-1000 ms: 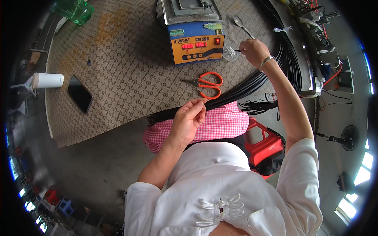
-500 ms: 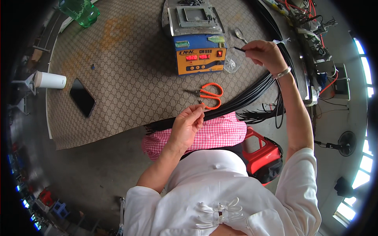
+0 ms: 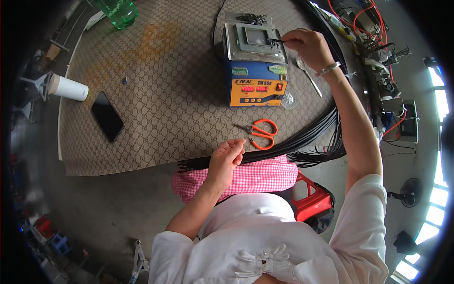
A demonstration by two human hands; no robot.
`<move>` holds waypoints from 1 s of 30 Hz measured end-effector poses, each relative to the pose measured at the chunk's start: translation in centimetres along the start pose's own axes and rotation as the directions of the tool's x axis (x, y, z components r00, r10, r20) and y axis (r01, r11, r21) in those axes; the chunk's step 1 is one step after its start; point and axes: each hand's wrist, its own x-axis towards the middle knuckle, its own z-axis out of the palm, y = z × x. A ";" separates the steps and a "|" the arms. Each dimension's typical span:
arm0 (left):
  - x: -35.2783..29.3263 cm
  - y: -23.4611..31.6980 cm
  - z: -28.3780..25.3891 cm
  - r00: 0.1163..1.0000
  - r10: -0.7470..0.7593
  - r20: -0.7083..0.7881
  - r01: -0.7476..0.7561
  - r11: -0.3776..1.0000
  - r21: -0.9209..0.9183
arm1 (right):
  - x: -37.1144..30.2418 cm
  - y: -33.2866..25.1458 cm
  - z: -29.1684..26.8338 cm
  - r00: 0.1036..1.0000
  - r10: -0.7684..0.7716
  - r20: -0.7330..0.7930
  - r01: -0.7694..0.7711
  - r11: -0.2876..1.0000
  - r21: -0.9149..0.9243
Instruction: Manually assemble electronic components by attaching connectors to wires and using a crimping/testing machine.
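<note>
In a pinch, my right hand [image 3: 308, 46] holds a thin black stick-like thing [image 3: 278, 40]; I cannot tell whether it is a cable end or a tool. Its tip is at the right rim of the square well on top of a blue and yellow solder pot [image 3: 255, 90] with a lit red display. My left hand [image 3: 226, 163] is closed, thumb against fingers, above the table's front edge. What it holds, if anything, is too small to make out. Just to its right lie orange-handled scissors [image 3: 262, 134]. A bundle of black cables [image 3: 293, 140] runs behind its fingertips.
A metal spoon [image 3: 309, 78] and a clear plastic piece [image 3: 290, 100] lie right of the pot. Dark scraps [image 3: 250, 19] sit behind its well. Further left are a phone [image 3: 108, 116], a white cup [image 3: 68, 88] and a green bottle [image 3: 118, 13]. A red stool [image 3: 312, 202] stands beside my lap.
My right hand has moved up and left, bringing the thin black thing from beside the pot to its top. My left hand has stayed closed near the scissors. The whole view has shifted slightly.
</note>
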 end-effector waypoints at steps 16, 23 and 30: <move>0.5 -0.2 -1.2 0.999 -0.020 -0.045 0.018 0.998 -0.052 | 2.8 0.0 2.9 0.994 0.028 0.108 0.011 0.940 -0.342; 0.6 -0.1 -1.3 0.998 -0.030 -0.048 0.027 0.997 -0.067 | 2.9 -0.2 2.8 0.992 0.045 0.121 -0.002 0.942 -0.335; 0.7 -0.3 -1.5 0.999 -0.024 -0.042 0.021 0.998 -0.065 | 3.5 -0.5 2.1 0.990 -0.001 0.141 0.055 0.926 -0.373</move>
